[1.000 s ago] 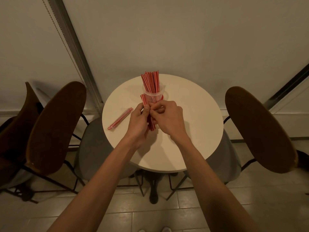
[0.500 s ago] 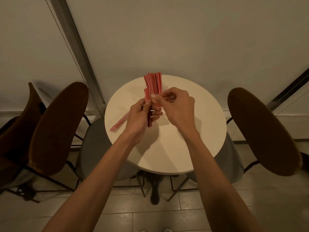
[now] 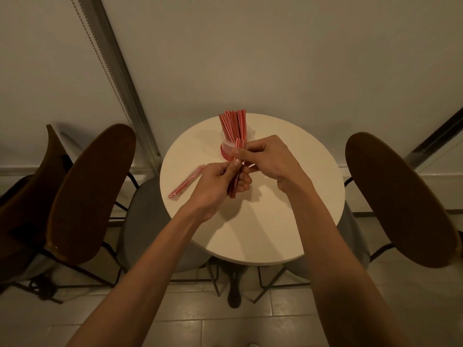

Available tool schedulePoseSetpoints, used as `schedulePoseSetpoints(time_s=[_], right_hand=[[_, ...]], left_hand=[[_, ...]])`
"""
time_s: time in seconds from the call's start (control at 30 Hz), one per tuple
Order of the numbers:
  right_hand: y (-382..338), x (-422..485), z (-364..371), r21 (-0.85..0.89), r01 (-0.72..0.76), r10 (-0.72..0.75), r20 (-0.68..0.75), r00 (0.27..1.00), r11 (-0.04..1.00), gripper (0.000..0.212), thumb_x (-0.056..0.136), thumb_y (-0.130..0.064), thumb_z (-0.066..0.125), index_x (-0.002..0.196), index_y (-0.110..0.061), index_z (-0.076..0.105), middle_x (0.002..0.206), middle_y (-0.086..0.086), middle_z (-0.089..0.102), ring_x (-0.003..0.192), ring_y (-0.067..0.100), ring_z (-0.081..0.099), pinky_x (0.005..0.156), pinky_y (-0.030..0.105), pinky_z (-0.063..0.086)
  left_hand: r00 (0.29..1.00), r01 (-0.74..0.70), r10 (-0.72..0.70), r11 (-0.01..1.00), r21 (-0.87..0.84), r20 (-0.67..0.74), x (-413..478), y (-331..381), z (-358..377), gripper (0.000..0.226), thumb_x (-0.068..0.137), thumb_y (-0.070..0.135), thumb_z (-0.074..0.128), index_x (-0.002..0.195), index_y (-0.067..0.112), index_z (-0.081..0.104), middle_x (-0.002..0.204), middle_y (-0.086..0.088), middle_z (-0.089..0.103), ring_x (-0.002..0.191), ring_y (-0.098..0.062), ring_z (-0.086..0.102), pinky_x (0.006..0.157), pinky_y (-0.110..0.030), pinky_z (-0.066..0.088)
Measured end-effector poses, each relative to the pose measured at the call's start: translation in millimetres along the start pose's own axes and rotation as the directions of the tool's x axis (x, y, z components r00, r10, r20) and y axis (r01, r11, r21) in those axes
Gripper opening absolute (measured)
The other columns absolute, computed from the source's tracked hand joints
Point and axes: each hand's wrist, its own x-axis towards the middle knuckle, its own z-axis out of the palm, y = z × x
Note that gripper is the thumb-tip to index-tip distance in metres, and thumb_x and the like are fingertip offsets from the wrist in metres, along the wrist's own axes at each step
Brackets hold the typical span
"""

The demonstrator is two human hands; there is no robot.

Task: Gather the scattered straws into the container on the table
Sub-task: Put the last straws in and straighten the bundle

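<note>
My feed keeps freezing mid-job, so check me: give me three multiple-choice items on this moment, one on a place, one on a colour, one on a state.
1. Where does the loose straw lie on the table?
A. To the left of the left hand
B. To the right of the right hand
C. At the table's near edge

2. What colour are the straws standing in the container?
A. Blue
B. Green
C. Red with white stripes

3. What is the left hand doing?
A. Lying flat on the table
B. Holding a bundle of straws
C. Hanging idle

Answers:
1. A: it lies flat just beyond that hand's outer side.
2. C: the stripes show along their length.
3. B: its fingers curl round the bundle, whose top the right hand pinches.
</note>
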Motion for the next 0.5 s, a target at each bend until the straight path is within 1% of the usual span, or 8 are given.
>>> schedulePoseSetpoints(time_s=[0.1,0.13,0.23,0.3,0.33,0.37,0.43,0.5], right_hand=[[-5.4,2.7,1.0,-0.037,0.042,-0.044,-0.060,0.997,0.998,0.025,0.091,-0.042,0.084,0.091,-0.018,0.088,0.083,0.008,0.082,0.084,0.030,0.080,0.089,0.052,0.064],[-6.7,5.1,0.4,-0.042,0.048,-0.052,-0.079,0.996,0.998,0.022,0.092,-0.040,0.084,0.091,-0.018,0.088,0.083,0.008,0.082,0.084,0.031,0.080,0.088,0.053,0.064],[-11.9,14.9,-4.5,0.020,0.047,-0.044,-0.136,0.990,0.999,0.016,0.095,-0.031,0.083,0.098,-0.016,0.088,0.085,0.001,0.084,0.076,0.021,0.083,0.089,0.047,0.066],[-16.5,25.1,-10.5,0.035,0.077,-0.069,-0.188,0.980,0.996,0.016,0.096,-0.029,0.082,0.101,-0.015,0.088,0.086,0.001,0.084,0.078,0.020,0.083,0.087,0.044,0.067],[-20.0,28.8,-13.7,0.049,0.101,-0.088,-0.213,0.973,0.994,0.017,0.097,-0.028,0.081,0.103,-0.014,0.088,0.087,0.001,0.084,0.080,0.020,0.083,0.085,0.041,0.068],[-23.4,34.3,-17.6,0.066,0.124,-0.105,-0.238,0.966,0.990,0.017,0.098,-0.026,0.080,0.104,-0.012,0.087,0.087,0.002,0.084,0.081,0.018,0.083,0.082,0.037,0.068],[-30.7,44.6,-25.6,0.094,0.168,-0.137,-0.277,0.951,0.981,0.016,0.098,-0.024,0.080,0.104,-0.011,0.087,0.087,0.002,0.084,0.081,0.014,0.083,0.076,0.028,0.067],[-36.3,55.7,-32.6,0.089,0.203,-0.169,-0.294,0.941,0.975,0.016,0.098,-0.026,0.081,0.103,-0.011,0.087,0.086,0.001,0.084,0.081,0.012,0.083,0.075,0.025,0.066]], left_hand=[[0.998,-0.040,0.043,0.997,0.059,-0.055,5.2,0.9,1.4,0.045,0.114,0.034,0.050,0.119,-0.005,0.072,0.095,-0.017,0.079,0.085,-0.026,0.078,0.084,-0.035,0.065],[0.996,-0.052,0.057,0.996,0.071,-0.071,6.8,0.9,1.7,0.041,0.113,0.034,0.053,0.120,-0.002,0.072,0.098,-0.017,0.080,0.088,-0.027,0.079,0.087,-0.037,0.066],[0.979,-0.093,0.115,0.986,0.135,-0.170,10.9,0.6,4.5,0.033,0.107,0.038,0.065,0.119,0.007,0.071,0.103,-0.012,0.081,0.094,-0.024,0.081,0.092,-0.042,0.066],[0.943,-0.116,0.173,0.972,0.205,-0.284,14.9,0.5,5.7,0.035,0.100,0.041,0.075,0.120,0.012,0.067,0.106,-0.005,0.079,0.092,-0.014,0.079,0.084,-0.034,0.066],[0.922,-0.123,0.194,0.968,0.221,-0.335,15.9,1.3,6.4,0.042,0.096,0.042,0.080,0.122,0.014,0.063,0.109,-0.002,0.077,0.092,-0.009,0.077,0.081,-0.027,0.064],[0.904,-0.124,0.203,0.967,0.224,-0.377,18.6,1.9,6.7,0.054,0.089,0.046,0.085,0.126,0.016,0.059,0.114,0.001,0.073,0.095,-0.005,0.074,0.081,-0.023,0.061],[0.880,-0.103,0.206,0.962,0.251,-0.427,26.7,1.6,5.9,0.085,0.074,0.058,0.090,0.139,0.018,0.050,0.127,0.003,0.066,0.111,-0.005,0.067,0.093,-0.023,0.057],[0.879,-0.062,0.192,0.954,0.295,-0.436,38.8,0.4,5.4,0.105,0.070,0.060,0.094,0.151,0.019,0.041,0.145,0.001,0.056,0.128,-0.010,0.058,0.104,-0.024,0.048]])
